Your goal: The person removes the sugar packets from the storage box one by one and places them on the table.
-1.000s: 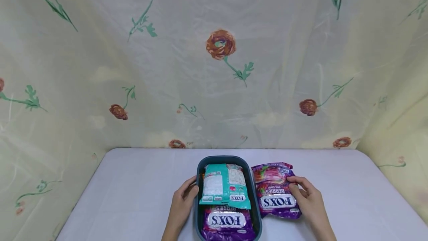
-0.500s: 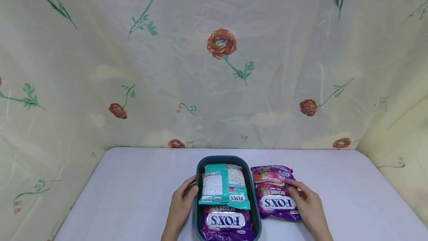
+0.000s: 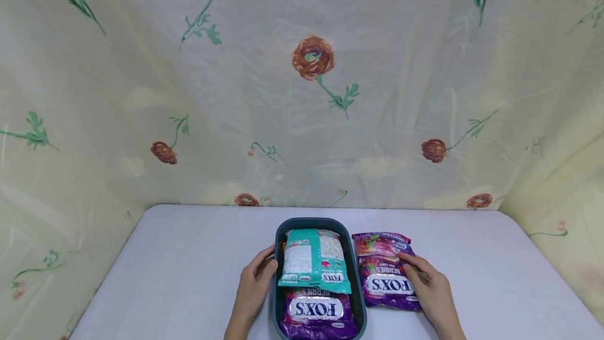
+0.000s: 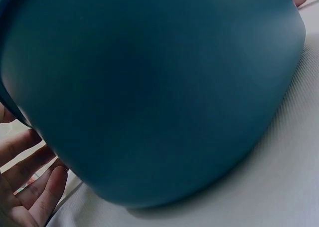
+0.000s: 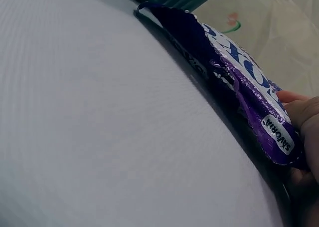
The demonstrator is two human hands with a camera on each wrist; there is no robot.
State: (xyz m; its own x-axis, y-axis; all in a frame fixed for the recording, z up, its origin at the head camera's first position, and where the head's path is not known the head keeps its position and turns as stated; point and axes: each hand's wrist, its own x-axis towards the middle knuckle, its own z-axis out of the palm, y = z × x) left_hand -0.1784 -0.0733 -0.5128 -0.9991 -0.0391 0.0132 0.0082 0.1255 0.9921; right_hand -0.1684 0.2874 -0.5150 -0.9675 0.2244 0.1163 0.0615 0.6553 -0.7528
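Observation:
A dark teal plastic tub (image 3: 362,298) holds a turquoise Fox's candy bag (image 3: 299,258) lying partly over a purple Fox's Berries candy bag (image 3: 318,324). My left hand (image 3: 252,285) is at the tub's left side, its fingers (image 4: 22,169) fairly straight and touching the outer wall below the rim. Right of the tub, another purple candy bag (image 3: 387,282) lies face up on the table. My right hand (image 3: 431,287) pinches that bag's right edge, fingers on top. The right wrist view shows its lower side slightly raised, with part of the hand hidden beneath.
A white-covered table (image 3: 189,272) spreads out on both sides of the tub. Behind it and at both sides hangs a pale curtain (image 3: 377,67) with orange flowers. The tub's right wall stands close beside the loose bag.
The loose purple bag has shifted slightly towards me, and my right fingers have slid a little further left over it. The head view has tilted slightly. My left hand stays at the tub.

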